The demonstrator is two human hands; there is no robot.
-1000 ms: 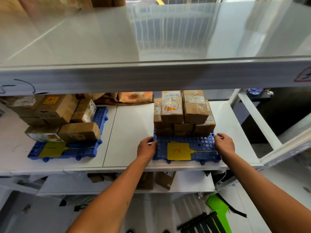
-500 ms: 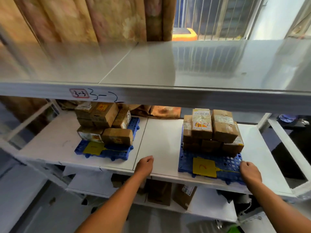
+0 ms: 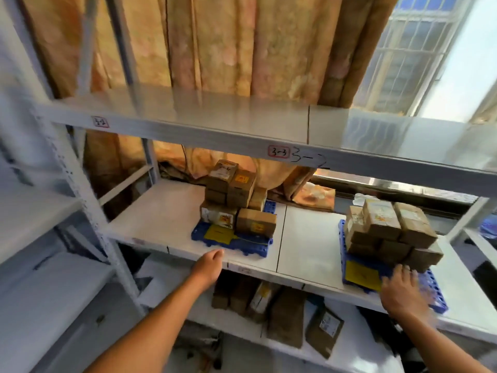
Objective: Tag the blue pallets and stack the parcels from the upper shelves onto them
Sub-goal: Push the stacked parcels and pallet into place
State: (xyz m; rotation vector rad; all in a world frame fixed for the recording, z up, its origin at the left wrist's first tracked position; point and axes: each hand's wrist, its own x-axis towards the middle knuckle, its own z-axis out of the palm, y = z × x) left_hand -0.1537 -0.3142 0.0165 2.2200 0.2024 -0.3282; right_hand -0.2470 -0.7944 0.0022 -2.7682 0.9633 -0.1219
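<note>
where curtains hang — loose parcels crowd the lower shelf.

We see glossy painted metal shelving, perforated blue plastic pallets on it, matt brown cardboard parcels with shiny tape, yellow paper tags, mottled cloth curtain behind the shelving

Motion is smearing the right hand, so its fingers are running together and their hold cannot be told. It is covering the near corner of the right blue pallet and the edge of the yellow tag, whose writing is staying unreadable. The stacked parcels are hiding the pallet's middle. Parcel labels are blurring beyond reading.
</note>
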